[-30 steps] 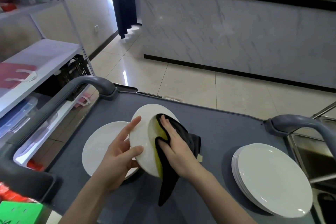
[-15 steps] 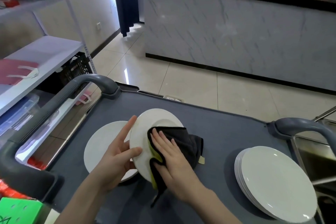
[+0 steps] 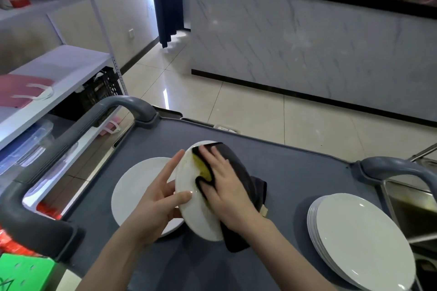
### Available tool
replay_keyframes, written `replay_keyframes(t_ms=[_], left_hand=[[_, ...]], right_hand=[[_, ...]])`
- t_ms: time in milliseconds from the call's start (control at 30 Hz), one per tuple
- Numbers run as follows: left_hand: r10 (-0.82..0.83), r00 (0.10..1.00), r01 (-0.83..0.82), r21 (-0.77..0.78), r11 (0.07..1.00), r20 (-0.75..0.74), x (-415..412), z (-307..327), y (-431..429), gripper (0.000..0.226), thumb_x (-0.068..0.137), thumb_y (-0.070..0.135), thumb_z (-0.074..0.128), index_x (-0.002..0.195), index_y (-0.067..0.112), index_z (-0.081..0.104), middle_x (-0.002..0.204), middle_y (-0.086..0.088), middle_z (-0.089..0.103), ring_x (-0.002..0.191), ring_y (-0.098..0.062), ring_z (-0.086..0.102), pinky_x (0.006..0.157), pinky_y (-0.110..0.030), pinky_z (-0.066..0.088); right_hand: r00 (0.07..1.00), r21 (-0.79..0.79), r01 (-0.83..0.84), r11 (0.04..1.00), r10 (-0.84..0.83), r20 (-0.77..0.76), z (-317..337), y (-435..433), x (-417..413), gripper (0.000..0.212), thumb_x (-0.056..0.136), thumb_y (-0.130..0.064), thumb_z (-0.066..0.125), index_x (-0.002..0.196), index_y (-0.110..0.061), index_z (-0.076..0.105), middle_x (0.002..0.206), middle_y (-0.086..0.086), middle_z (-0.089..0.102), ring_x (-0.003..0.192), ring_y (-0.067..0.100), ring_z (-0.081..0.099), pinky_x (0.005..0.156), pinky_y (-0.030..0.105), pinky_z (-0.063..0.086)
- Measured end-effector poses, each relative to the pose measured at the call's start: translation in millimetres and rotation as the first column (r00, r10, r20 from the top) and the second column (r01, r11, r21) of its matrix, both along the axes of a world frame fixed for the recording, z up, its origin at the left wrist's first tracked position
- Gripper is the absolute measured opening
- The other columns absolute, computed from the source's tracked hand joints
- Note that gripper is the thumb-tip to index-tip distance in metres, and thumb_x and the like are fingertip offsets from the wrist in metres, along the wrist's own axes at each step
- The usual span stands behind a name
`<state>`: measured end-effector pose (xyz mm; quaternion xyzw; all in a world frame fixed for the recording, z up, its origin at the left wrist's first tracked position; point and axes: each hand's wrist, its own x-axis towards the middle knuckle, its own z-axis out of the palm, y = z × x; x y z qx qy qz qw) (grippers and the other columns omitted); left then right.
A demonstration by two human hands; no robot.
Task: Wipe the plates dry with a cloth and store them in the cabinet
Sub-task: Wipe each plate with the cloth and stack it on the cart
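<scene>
The step in hand is the wiping. The left hand (image 3: 153, 208) holds a tilted plate (image 3: 191, 215) above the middle of the grey cart (image 3: 295, 177), its thumb (image 3: 182, 197) clamped on the near face at the 9 o'clock rim and the long fingers laid up the back, so the plate is pinched between them; the right hand (image 3: 228, 198) lies flat on the cloth (image 3: 236, 165), fingers straight and slightly apart, pressing its dark, yellow-backed folds against the plate's face from the centre up to 12 o'clock; the cloth's tail hangs down behind the 5 o'clock rim. A single plate (image 3: 132, 194) lies flat on the cart at 9 o'clock of the tilted one, partly under it; a stack of plates (image 3: 364, 241) sits well apart at 4 o'clock. I judge the task to be early, with one plate under the cloth and the stack to come. The next move probably calls for sweeping the cloth round the lower face and rim, then turning the plate to do its back, with a firm left grip since a damp rim may slip; no cabinet shows here.
</scene>
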<state>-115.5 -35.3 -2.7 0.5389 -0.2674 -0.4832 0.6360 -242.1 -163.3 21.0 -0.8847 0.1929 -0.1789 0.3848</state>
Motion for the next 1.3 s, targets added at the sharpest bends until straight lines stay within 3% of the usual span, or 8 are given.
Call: replay_keyframes(t_ms=[200,400,533,633,733,800,1000,1300], left_hand=[[0.024,0.999,-0.024,0.004,1.000,-0.038,0,-4,1,0.078,0.080,0.007,0.066,0.140,0.052,0.042,0.121,-0.018,0.067,0.101,-0.030,0.067,0.075,-0.045,0.057],[0.071,0.993,-0.072,-0.006,0.997,-0.090,-7,-6,6,0.077,0.077,0.005,0.066,0.136,0.050,0.049,0.116,-0.013,0.070,0.092,-0.025,0.069,0.068,-0.040,0.058],[0.145,0.977,-0.144,0.022,0.989,-0.158,-11,-15,14,0.073,0.074,0.003,0.069,0.130,0.047,0.057,0.118,-0.011,0.069,0.091,-0.024,0.069,0.071,-0.042,0.059],[0.223,0.947,-0.223,0.027,0.975,-0.232,-7,-19,17,0.068,0.074,0.002,0.066,0.127,0.044,0.061,0.114,-0.009,0.071,0.089,-0.023,0.069,0.067,-0.040,0.060],[0.302,0.911,-0.306,0.030,0.951,-0.279,3,-18,13,0.063,0.081,-0.001,0.058,0.128,0.042,0.061,0.108,-0.004,0.072,0.089,-0.022,0.065,0.066,-0.039,0.061],[0.332,0.899,-0.338,0.030,0.941,-0.285,8,-16,6,0.062,0.089,-0.006,0.050,0.129,0.041,0.060,0.108,-0.001,0.073,0.090,-0.020,0.067,0.066,-0.038,0.061],[0.310,0.914,-0.309,0.046,0.950,-0.262,1,-9,-19,0.060,0.094,-0.007,0.046,0.131,0.039,0.056,0.098,-0.006,0.073,0.082,-0.018,0.071,0.063,-0.034,0.060],[0.333,0.903,-0.330,0.059,0.942,-0.273,7,-9,-17,0.059,0.093,-0.008,0.047,0.126,0.039,0.061,0.102,-0.001,0.075,0.085,-0.019,0.071,0.062,-0.038,0.061]], right_hand=[[0.987,-0.226,-0.145,0.963,0.127,-0.095,-6,-4,-4,0.056,0.098,-0.029,0.044,0.148,-0.041,0.022,0.156,-0.025,0.013,0.145,-0.003,0.001,0.120,0.043,0.002],[0.987,0.046,0.129,0.991,-0.124,-0.100,-18,-36,3,0.050,0.099,-0.035,0.042,0.147,-0.036,0.029,0.151,-0.019,0.032,0.141,-0.001,0.021,0.119,0.040,0.016],[0.969,0.234,0.228,0.945,-0.197,-0.149,-37,-40,-26,0.026,0.096,-0.042,0.042,0.117,-0.056,0.047,0.112,-0.042,0.052,0.110,-0.016,0.047,0.095,0.008,0.034],[0.919,0.307,0.378,0.874,-0.314,-0.238,-57,-31,-51,0.013,0.095,-0.046,0.043,0.102,-0.050,0.054,0.104,-0.029,0.062,0.110,0.005,0.057,0.093,0.022,0.042],[0.936,0.345,0.351,0.870,-0.320,-0.146,-65,-3,-66,0.029,0.093,-0.039,0.046,0.119,-0.052,0.052,0.117,-0.033,0.059,0.119,-0.002,0.051,0.093,0.010,0.038],[0.970,0.356,0.242,0.903,-0.228,-0.081,-60,17,-64,0.055,0.090,-0.036,0.047,0.142,-0.046,0.033,0.141,-0.035,0.038,0.137,-0.007,0.029,0.107,0.009,0.025],[0.994,-0.129,-0.057,0.990,0.044,-0.101,-27,43,-26,0.061,0.095,-0.035,0.039,0.148,-0.043,0.010,0.157,-0.026,0.004,0.146,0.003,-0.008,0.118,0.030,-0.007],[0.945,-0.306,-0.201,0.930,0.103,-0.309,-48,16,-75,0.075,0.087,-0.020,0.041,0.152,-0.035,0.006,0.159,-0.021,0.000,0.147,0.003,-0.003,0.121,0.034,0.006]])
